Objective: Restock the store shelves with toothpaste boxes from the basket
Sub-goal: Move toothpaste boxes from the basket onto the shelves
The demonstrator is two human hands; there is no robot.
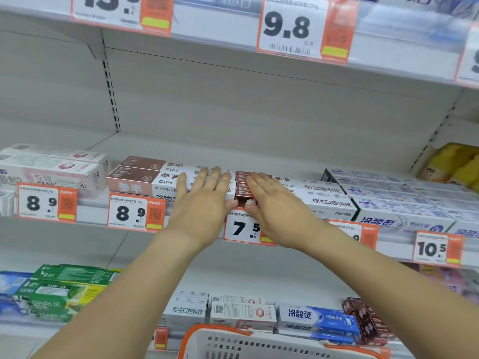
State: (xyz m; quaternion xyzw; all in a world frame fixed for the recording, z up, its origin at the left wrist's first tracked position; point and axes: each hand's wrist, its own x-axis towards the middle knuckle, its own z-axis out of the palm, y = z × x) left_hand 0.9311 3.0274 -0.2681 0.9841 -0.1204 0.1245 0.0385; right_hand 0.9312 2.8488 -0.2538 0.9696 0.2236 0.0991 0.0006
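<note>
Pushing with both flat, open hands, left hand (204,200) and right hand (274,208), suits these toothpaste boxes (145,181): light, thin-walled card likely, so grip the long sides, not the crushable end flaps.

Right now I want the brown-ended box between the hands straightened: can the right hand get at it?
Probably yes. The right hand already lies over the brown-ended box, thumb by its front end, with nothing between them; the left hand rests on the neighbouring boxes.
</note>
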